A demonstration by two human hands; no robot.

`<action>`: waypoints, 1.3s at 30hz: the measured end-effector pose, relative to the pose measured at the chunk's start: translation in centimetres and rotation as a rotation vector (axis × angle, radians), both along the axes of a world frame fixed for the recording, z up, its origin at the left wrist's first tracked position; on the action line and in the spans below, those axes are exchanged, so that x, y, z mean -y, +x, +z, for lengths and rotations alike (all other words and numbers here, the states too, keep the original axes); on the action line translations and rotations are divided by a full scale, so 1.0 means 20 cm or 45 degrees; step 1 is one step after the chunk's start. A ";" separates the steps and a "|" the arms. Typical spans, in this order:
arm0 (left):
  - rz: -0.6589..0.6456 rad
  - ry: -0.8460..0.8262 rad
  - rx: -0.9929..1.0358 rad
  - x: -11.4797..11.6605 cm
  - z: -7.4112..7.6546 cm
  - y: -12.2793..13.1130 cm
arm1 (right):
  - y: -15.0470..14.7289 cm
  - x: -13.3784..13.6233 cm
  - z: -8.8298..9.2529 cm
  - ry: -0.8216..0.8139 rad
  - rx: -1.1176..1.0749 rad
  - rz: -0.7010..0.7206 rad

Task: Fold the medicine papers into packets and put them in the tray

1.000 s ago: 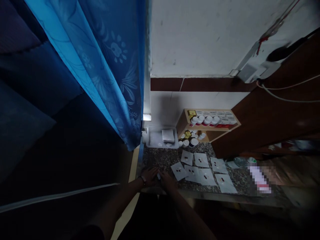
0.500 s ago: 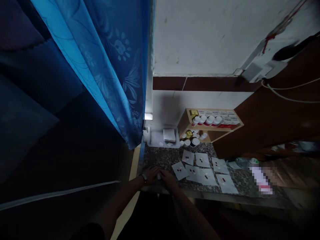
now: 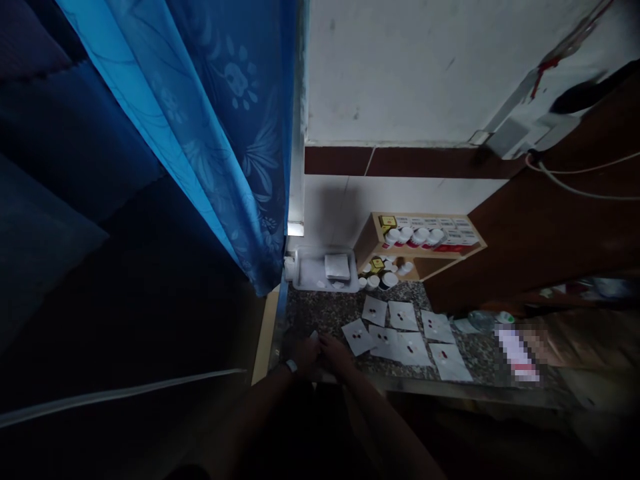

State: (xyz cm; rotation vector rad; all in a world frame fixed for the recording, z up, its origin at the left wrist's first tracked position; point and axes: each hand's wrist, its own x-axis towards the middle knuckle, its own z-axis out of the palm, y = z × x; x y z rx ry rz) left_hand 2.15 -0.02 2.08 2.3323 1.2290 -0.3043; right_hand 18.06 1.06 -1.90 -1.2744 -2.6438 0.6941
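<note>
My left hand (image 3: pixel 305 355), with a pale band on its wrist, and my right hand (image 3: pixel 336 353) lie close together at the near edge of a speckled granite counter (image 3: pixel 320 313). A small white paper scrap (image 3: pixel 314 335) shows just beyond the fingers, and the dim light hides how they meet it. To the right lie several white paper squares, the nearest (image 3: pixel 358 337) a short way from my right hand. Each one carries small dark-red marks, possibly tablets or capsules.
A white tray (image 3: pixel 320 273) holding a folded paper pack stands at the counter's back. Beside it, a wooden shelf (image 3: pixel 420 252) holds white jars and boxes. A blue curtain (image 3: pixel 225 133) hangs at the left, and a plastic bottle (image 3: pixel 481 321) lies at the right.
Both hands have shifted slightly, and the white scrap now shows farther from the near edge, above the fingers. The paper squares have not visibly moved.
</note>
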 end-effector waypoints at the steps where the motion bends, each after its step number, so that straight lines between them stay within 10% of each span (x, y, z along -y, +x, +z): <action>1: 0.054 -0.008 -0.023 0.00 0.00 0.02 | 0.00 0.00 0.02 -0.020 -0.002 -0.023; 39: 0.869 -0.153 0.358 -0.15 -0.09 0.00 | -0.05 -0.18 0.08 -0.336 0.159 -0.255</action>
